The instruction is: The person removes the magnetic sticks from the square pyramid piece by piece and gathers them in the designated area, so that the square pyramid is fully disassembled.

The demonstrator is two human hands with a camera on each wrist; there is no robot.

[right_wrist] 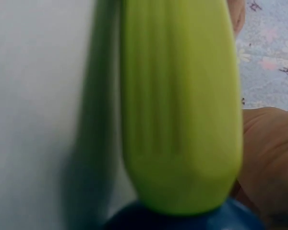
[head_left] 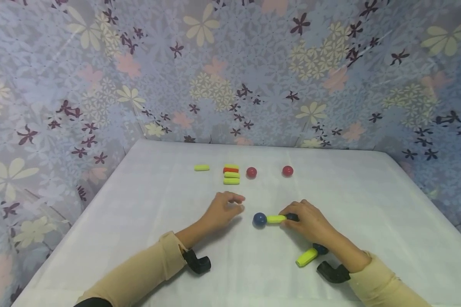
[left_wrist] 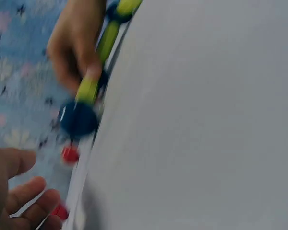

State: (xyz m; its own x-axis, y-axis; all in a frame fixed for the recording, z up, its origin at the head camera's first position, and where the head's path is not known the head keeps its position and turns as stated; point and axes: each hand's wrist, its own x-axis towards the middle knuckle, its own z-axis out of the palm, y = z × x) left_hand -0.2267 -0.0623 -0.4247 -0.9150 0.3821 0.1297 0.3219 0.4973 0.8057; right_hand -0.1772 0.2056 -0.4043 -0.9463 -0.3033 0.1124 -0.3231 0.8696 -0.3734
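A chain of yellow rods and blue balls lies under my right hand (head_left: 307,219). In the head view a blue ball (head_left: 259,219) forms its left end, joined to a yellow rod (head_left: 275,219). My right fingers grip the chain around the second blue ball (head_left: 292,217), which they partly cover. Beyond the palm, another yellow rod (head_left: 306,257) with a blue ball (head_left: 320,248) slants toward the near edge. Left of the end ball, my left hand (head_left: 223,209) holds nothing, its fingers loosely bent. A yellow rod (right_wrist: 182,105) fills the right wrist view.
Farther back lie a single yellow rod (head_left: 201,168), a small stack-like row of yellow rods (head_left: 231,181) with a red rod (head_left: 231,170), and two red balls (head_left: 251,172). A white cloth (head_left: 157,170) covers the table; a floral curtain (head_left: 230,85) hangs behind.
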